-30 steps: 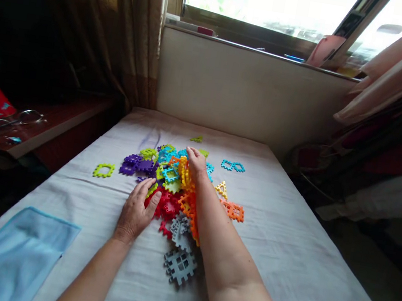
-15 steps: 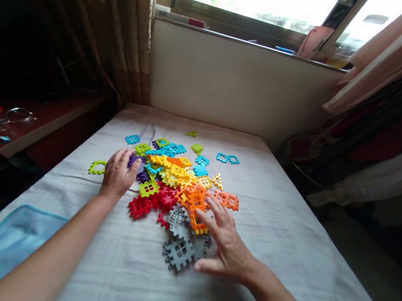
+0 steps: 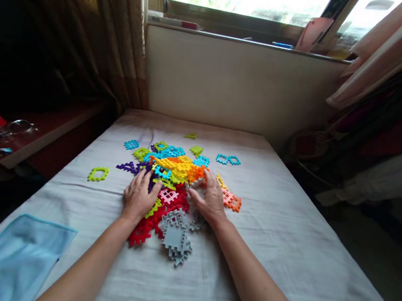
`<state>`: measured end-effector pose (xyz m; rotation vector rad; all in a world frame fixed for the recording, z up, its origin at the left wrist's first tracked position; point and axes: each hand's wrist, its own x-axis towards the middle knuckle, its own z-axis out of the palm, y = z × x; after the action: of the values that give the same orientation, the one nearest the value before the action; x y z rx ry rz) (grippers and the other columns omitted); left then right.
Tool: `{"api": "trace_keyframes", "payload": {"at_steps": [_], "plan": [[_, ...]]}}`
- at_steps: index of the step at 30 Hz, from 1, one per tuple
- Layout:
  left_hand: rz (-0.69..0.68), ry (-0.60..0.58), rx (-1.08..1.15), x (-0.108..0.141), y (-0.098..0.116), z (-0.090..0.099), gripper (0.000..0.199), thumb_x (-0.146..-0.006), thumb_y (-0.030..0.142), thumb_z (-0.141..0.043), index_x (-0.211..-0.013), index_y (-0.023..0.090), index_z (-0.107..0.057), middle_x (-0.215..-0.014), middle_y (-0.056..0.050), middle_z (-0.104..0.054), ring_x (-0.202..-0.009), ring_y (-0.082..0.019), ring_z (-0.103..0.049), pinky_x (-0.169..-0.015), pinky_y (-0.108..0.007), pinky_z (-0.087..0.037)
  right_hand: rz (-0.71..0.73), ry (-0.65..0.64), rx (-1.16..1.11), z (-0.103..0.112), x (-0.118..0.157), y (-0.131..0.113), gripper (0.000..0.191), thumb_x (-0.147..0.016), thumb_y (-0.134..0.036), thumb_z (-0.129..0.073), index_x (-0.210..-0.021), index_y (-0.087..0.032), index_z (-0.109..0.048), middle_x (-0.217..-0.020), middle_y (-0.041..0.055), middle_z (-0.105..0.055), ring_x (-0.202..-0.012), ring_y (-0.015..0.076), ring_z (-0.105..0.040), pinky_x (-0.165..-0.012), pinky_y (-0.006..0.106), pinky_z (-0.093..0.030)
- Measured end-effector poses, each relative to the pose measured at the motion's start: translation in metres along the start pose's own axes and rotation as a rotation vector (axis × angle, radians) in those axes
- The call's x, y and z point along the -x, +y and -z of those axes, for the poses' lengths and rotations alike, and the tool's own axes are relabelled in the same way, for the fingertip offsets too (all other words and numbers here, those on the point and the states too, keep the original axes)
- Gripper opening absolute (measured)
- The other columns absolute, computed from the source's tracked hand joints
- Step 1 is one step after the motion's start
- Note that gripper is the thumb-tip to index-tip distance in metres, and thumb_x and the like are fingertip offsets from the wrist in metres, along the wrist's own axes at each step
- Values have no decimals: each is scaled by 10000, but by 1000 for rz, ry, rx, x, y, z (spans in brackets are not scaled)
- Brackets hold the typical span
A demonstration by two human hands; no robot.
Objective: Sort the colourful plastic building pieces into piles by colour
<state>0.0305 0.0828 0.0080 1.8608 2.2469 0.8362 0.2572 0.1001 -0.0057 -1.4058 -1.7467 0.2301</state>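
Dial centred between the hands, 12 toward the window. I have both hands low at the pile, apart from each other. Left hand [image 3: 139, 194] at 9, palm down, thumb clear of the fingers — fingertips against the purple pieces [image 3: 127, 166], red pieces [image 3: 142, 233] beside the palm toward 7. Right hand [image 3: 211, 198] at 3, thumb and fingers parted, fingertips at the orange pieces [image 3: 197, 173]; whether it bears any piece's weight I cannot tell. Between the hands, the heap of toothed plastic pieces: pink lattice piece [image 3: 168, 195] near centre, yellow pieces [image 3: 179, 166] stacked at 12, blue pieces [image 3: 170, 152] behind those. Grey pieces [image 3: 174, 237] overlap at 6, touching the red. Farther out: coral-orange pieces [image 3: 231, 199] at 3, just past the right hand; lime frame [image 3: 98, 173] alone at 9; round-looking blue piece [image 3: 131, 144] at 10; blue pair [image 3: 228, 159] near 1; small lime piece [image 3: 190, 135] at 12, well apart from the heap. All on a pale, wrinkled sheet [image 3: 263, 262]. Light-blue cloth [image 3: 16, 258] at 8, near the left forearm. Beyond the sheet — curtain [image 3: 118, 20] at 11, window ledge with a pink container [image 3: 313, 34] at 1.
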Motion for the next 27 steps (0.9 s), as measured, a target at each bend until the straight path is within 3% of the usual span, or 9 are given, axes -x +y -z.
{"api": "trace_keyframes", "payload": {"at_steps": [5, 7, 10, 14, 16, 18, 22, 25, 27], "plan": [[-69, -34, 222, 9, 20, 10, 502, -914, 460, -471, -1295, 156, -592, -1330, -147, -636, -1244, -248, -592, -1052, -375, -470, -199, 86, -330, -16, -18, -13, 546, -892, -573, -504, -1262, -200, -655, -1304, 116, -663, -1247, 270, -579, -1084, 456, -436], [-48, -57, 261, 5, 25, 22, 438, -930, 464, -440, -1218, 200, -639, -1199, -96, -710, -1103, -222, -665, -945, -334, -521, -276, 186, -424, -12, -17, -10, 533, -911, -582, -447, -1179, -196, -699, -1219, 98, -711, -1174, 246, -623, -1051, 419, -460], [-37, -19, 202, -10, 25, 39, 400, -934, 492, -414, -1083, 246, -692, -1037, -52, -753, -933, -222, -698, -817, -321, -538, -388, 374, -376, 5, -14, 7, 530, -884, -572, -449, -1073, -166, -732, -1100, 110, -749, -1060, 244, -664, -993, 402, -488], [-185, 119, 98, -46, 18, 45, 447, -910, 511, -410, -1069, 211, -701, -1132, -105, -719, -1101, -272, -640, -1018, -400, -464, -404, 524, -171, 29, -11, 35, 478, -891, -497, -412, -1007, -171, -741, -1039, 118, -754, -994, 240, -674, -944, 380, -497], [-176, 70, 67, -64, 15, 40, 503, -877, 521, -441, -1170, 184, -672, -1281, -140, -654, -1242, -309, -566, -1101, -452, -400, -410, 552, -41, 37, -11, 45, 455, -897, -449, -400, -1013, -170, -739, -1059, 130, -745, -1013, 249, -664, -954, 395, -483], [-111, -53, 101, -76, 13, 33, 547, -852, 513, -467, -1230, 159, -643, -1376, -160, -593, -1342, -321, -490, -1144, -468, -355, -470, 521, 100, 39, -11, 50, 432, -891, -406, -419, -1051, -155, -732, -1111, 154, -728, -1056, 276, -646, -990, 447, -452], [-115, -308, 230, -75, 13, 20, 570, -853, 546, -450, -1281, 205, -614, -1290, -89, -668, -1255, -266, -581, -1077, -397, -445, -453, 271, 215, 27, -12, 44, 364, -882, -361, -513, -1126, -179, -711, -1199, 143, -707, -1145, 289, -612, -1073, 511, -371], [-169, -431, 289, -60, 12, 20, 601, -810, 565, -509, -1323, 261, -582, -1281, -32, -681, -1220, -256, -607, -1055, -379, -463, -308, 117, 48, 14, -13, 33, 336, -865, -360, -560, -1114, -198, -716, -1189, 120, -716, -1149, 258, -622, -1071, 441, -408], [-214, -471, 239, -50, 12, 27, 600, -798, 543, -522, -1332, 277, -579, -1282, -22, -681, -1217, -258, -610, -1069, -394, -452, -286, 113, -147, 8, -15, 28, 337, -848, -390, -575, -1087, -205, -724, -1176, 104, -723, -1122, 241, -641, -1037, 397, -455]]}}
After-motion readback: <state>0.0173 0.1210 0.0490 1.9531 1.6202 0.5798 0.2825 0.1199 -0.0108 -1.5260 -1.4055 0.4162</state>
